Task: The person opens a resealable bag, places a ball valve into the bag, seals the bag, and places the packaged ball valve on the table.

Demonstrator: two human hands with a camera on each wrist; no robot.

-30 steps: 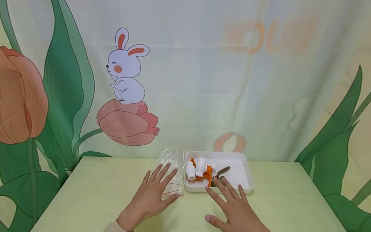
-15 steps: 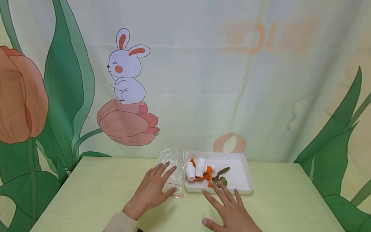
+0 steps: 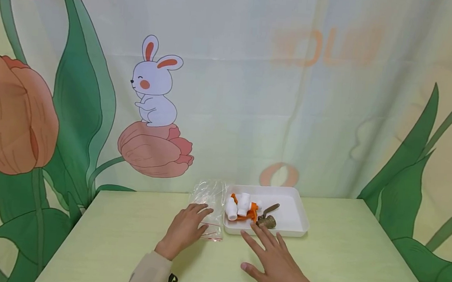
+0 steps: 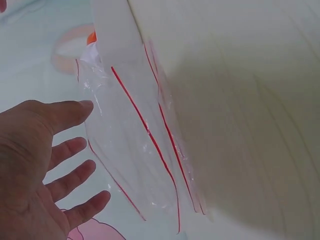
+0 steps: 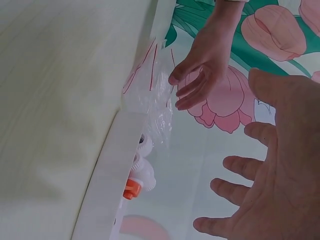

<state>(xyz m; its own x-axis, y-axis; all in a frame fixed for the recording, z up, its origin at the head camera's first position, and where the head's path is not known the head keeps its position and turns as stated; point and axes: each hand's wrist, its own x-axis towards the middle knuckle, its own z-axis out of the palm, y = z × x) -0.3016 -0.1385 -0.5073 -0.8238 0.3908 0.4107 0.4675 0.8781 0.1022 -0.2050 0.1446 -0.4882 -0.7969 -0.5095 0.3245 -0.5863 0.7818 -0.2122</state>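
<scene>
My left hand [image 3: 184,230] hovers at the left side of clear zip bags [image 3: 213,216] with red stripes, its fingers loosely bent and holding nothing. In the left wrist view, the thumb and fingers of that hand [image 4: 35,160] are apart beside the bag [image 4: 125,135]. My right hand [image 3: 280,267] is spread, palm down, in front of a white tray [image 3: 294,207]. Nearest its fingertips, in the tray, lies a brassy valve-like fitting [image 3: 267,221] with a lever. White pipe-like fittings [image 3: 244,204] and orange pieces [image 3: 253,213] are heaped at the tray's left end.
The pale green table [image 3: 117,234] carries the tray and bags near its far edge. Right behind them hangs a printed curtain [image 3: 229,93] with tulips and a rabbit. A black strap end [image 3: 171,281] sticks out by the left sleeve [image 3: 147,273].
My left hand has drawn in slightly, its fingers bending more. The right hand has shifted left and toward me, uncovering the brassy fitting. The tray's contents have not moved.
</scene>
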